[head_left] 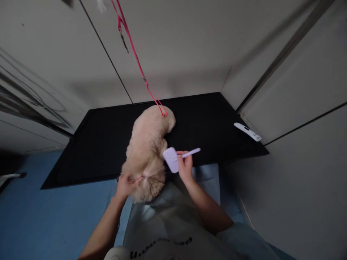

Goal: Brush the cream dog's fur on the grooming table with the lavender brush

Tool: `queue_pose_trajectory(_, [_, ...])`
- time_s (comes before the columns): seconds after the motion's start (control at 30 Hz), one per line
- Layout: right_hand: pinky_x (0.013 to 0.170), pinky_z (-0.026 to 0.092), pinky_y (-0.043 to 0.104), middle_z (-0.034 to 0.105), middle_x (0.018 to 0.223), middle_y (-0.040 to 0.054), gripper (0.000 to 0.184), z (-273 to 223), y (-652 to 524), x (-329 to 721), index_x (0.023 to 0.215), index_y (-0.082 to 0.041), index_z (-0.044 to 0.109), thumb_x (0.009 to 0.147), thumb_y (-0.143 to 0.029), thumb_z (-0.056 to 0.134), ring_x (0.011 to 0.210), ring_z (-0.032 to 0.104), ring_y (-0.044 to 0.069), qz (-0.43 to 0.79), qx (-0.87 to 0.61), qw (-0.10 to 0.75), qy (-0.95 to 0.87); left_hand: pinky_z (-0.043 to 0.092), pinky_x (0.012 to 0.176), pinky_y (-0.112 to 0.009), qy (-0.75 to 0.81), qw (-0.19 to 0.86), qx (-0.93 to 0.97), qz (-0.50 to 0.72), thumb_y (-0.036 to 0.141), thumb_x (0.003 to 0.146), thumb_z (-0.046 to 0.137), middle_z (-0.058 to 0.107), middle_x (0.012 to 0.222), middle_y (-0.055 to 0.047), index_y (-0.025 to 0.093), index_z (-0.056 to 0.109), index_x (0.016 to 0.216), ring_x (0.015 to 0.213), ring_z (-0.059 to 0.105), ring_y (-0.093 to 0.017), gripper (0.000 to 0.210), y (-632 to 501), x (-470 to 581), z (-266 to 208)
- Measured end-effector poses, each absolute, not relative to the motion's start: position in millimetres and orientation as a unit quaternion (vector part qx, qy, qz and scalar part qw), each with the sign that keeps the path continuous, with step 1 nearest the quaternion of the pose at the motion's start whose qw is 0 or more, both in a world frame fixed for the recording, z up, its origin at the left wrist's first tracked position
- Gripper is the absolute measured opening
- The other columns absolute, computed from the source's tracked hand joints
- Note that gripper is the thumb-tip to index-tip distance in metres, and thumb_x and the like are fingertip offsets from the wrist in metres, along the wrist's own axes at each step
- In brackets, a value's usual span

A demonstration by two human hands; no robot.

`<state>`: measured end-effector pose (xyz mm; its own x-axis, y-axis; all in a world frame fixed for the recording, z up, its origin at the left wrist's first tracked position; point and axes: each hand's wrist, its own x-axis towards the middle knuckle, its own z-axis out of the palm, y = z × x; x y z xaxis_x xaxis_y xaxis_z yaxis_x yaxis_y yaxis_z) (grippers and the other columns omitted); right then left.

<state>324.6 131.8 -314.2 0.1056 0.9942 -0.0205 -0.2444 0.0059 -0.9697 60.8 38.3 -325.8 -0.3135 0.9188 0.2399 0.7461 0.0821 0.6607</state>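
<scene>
A cream, curly-coated dog (148, 133) is on the black tabletop, its fluffy near end reaching over the front edge. My left hand (128, 185) grips the fur at that near end, its fingers partly buried in the coat. In my right hand (185, 167) is a lavender slicker brush (170, 159), fingers closed round the handle close to the head. The brush's flat back faces up, beside the dog's right-hand side; its bristles are hidden. A pink leash loop (159, 106) lies over the dog's far end.
White clippers (247, 131) lie at the right end of the black grooming table (200, 119). The pink leash hangs from above with a metal clip (124, 41). Pale walls stand behind and to the right. A hose (16, 101) runs at left above the blue floor (67, 213).
</scene>
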Motion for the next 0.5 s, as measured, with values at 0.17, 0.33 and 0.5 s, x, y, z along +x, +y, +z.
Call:
queue_pose_trajectory(0.17, [0.07, 0.052, 0.032, 0.07, 0.081, 0.0022, 0.028, -314, 136, 321, 0.084, -0.023, 0.06, 0.076, -0.046, 0.074, 0.074, 0.064, 0.019, 0.615, -0.464, 0.505, -0.388, 0.055, 0.049, -0.032, 0.718, 0.149, 0.575, 0.363, 0.055, 0.062, 0.072, 0.071, 0.057, -0.005, 0.022, 0.063, 0.068, 0.049, 0.065, -0.022, 0.034, 40, 54, -323])
queue_pose_trajectory(0.33, [0.076, 0.054, 0.032, 0.074, 0.094, 0.004, 0.028, -316, 138, 322, 0.093, -0.023, 0.064, 0.078, -0.044, 0.075, 0.083, 0.067, 0.02, 0.574, -0.444, 0.561, -0.398, 0.053, 0.045, -0.032, 0.717, 0.168, 0.563, 0.376, 0.057, 0.057, 0.07, 0.062, 0.048, -0.002, 0.023, 0.056, 0.06, 0.042, 0.058, -0.02, 0.037, 43, 47, -325])
queue_pose_trajectory(0.5, [0.077, 0.054, 0.034, 0.071, 0.083, 0.0021, 0.029, -322, 146, 320, 0.085, -0.023, 0.06, 0.078, -0.048, 0.074, 0.08, 0.066, 0.021, 0.592, -0.481, 0.537, -0.36, 0.059, 0.055, -0.035, 0.714, 0.204, 0.545, 0.388, 0.057, 0.055, 0.074, 0.07, 0.057, -0.006, 0.021, 0.064, 0.064, 0.053, 0.067, -0.024, 0.039, 46, 45, -326])
